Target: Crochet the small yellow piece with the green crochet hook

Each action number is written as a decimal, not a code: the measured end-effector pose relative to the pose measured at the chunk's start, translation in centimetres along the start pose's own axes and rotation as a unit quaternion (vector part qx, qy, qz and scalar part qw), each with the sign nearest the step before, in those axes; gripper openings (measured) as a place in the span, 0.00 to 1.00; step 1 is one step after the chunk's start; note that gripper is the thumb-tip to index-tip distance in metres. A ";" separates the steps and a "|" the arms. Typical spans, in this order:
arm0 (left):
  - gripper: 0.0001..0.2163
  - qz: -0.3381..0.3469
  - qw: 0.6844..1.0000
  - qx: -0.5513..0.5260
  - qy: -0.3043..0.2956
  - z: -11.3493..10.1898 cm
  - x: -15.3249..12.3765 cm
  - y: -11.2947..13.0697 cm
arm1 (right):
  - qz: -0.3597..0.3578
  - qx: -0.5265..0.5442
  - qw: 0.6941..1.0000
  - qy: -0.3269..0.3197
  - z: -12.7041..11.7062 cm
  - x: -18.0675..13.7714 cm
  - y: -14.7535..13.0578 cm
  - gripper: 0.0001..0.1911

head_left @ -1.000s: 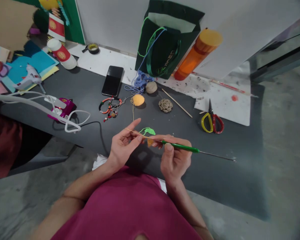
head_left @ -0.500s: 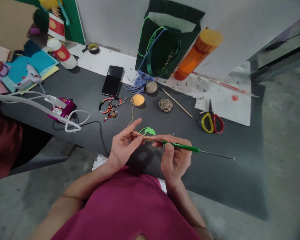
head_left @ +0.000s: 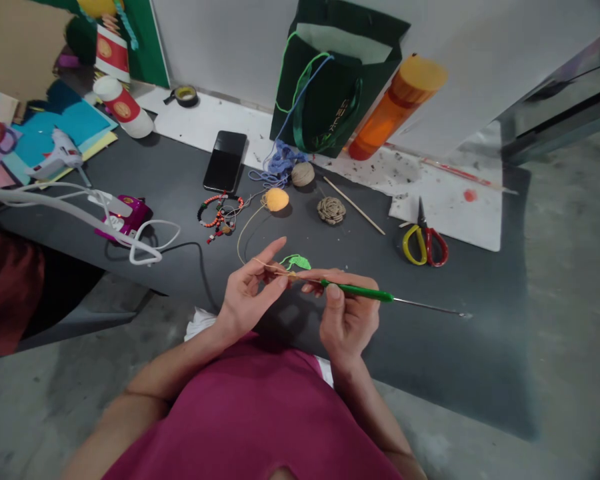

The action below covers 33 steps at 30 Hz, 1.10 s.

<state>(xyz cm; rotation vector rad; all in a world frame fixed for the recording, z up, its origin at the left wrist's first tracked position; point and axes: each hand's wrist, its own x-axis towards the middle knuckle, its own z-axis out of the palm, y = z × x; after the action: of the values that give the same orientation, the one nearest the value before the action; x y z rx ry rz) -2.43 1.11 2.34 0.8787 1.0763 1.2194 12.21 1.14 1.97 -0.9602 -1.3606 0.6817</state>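
My right hand (head_left: 347, 317) is closed firmly on a green crochet hook (head_left: 355, 291), and my left hand (head_left: 247, 300) pinches thin yarn (head_left: 238, 248), with a small green leaf (head_left: 299, 263) between the hands. The yarn goes to an orange ball (head_left: 276, 199) on the dark tabletop (head_left: 430, 347); scissors (head_left: 424, 245) lie at right, above a concrete floor (head_left: 570, 267).

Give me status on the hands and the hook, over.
Left hand pinching yarn; right hand gripping green crochet hook. Yarn runs to yarn ball; green leaf just above the fingers. Scissors off to the right.
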 end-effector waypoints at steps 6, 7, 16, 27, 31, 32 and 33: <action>0.29 0.087 0.992 0.087 -0.014 -0.3 0.1 -0.4 | 0.040 -0.029 0.999 0.016 -0.2 -0.3 -0.2 0.05; 0.30 0.090 0.992 0.085 -0.019 -0.3 0.2 -0.4 | 0.052 -0.036 0.998 0.016 -0.2 -0.3 -0.3 0.06; 0.27 -0.021 0.998 -0.038 -0.034 -0.5 0.3 -0.4 | 0.173 0.109 0.979 -0.002 -0.8 0.0 0.6 0.05; 0.32 -0.091 0.984 -0.137 -0.071 -0.3 0.8 -0.5 | 0.213 0.170 0.962 -0.010 -0.3 0.1 1.8 0.08; 0.38 -0.101 0.982 -0.150 -0.058 -0.2 0.9 -0.4 | 0.203 0.178 0.963 0.006 -0.2 -0.3 1.6 0.06; 0.40 -0.103 0.982 -0.152 -0.054 -0.1 0.9 -0.3 | 0.202 0.173 0.964 0.006 -0.2 -0.3 1.6 0.05; 0.42 -0.104 0.981 -0.154 -0.051 -0.1 0.9 -0.3 | 0.202 0.165 0.965 0.002 -0.3 -0.4 1.5 0.04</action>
<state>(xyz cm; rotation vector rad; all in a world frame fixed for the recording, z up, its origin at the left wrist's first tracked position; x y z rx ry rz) -2.38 1.91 1.86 0.5690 0.8460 1.1152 12.65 1.44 0.45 -0.9719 -1.0092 1.1739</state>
